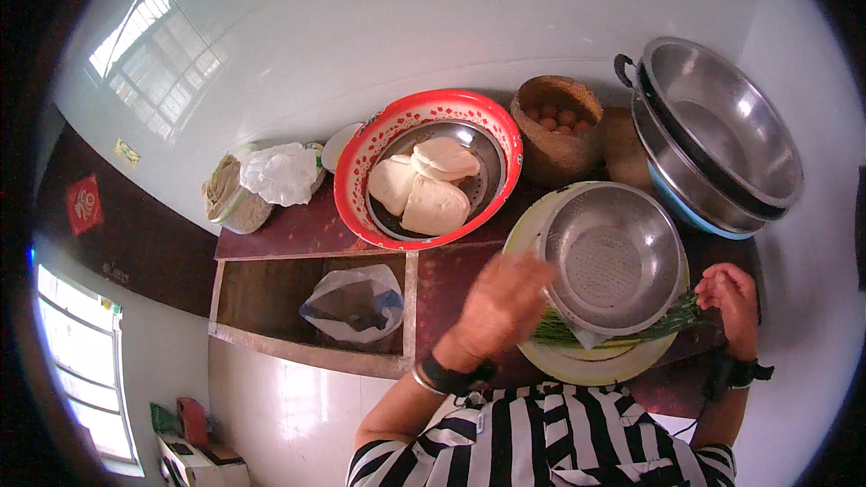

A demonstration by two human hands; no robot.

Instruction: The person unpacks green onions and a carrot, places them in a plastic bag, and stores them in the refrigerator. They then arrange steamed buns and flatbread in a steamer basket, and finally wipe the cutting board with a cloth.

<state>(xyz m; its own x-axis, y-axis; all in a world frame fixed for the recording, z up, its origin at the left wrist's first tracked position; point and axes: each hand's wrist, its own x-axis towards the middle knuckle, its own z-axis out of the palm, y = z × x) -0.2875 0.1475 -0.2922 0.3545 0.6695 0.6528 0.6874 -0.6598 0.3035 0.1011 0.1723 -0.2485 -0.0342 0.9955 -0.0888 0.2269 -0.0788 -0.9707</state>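
A perforated stainless steel colander (602, 270) sits on a large pale yellow-green round basin or tray (575, 366). Long thin green vegetable stalks (649, 333) stick out from under the colander's near side, with a bit of clear plastic beside them. Blurred by motion, my left hand (504, 301) is at the colander's left rim, and whether it grips the rim is unclear. My right hand (731, 297) has curled fingers close to the right-hand tips of the stalks; any hold on them cannot be made out.
A red-rimmed enamel basin (345, 196) holds several white tofu-like blocks (436, 206). Behind stand a woven basket (558, 152) of eggs and stacked metal basins (720, 125). At left, a plastic bag (352, 304) lies in an open compartment (264, 297), below a bagged container (281, 172).
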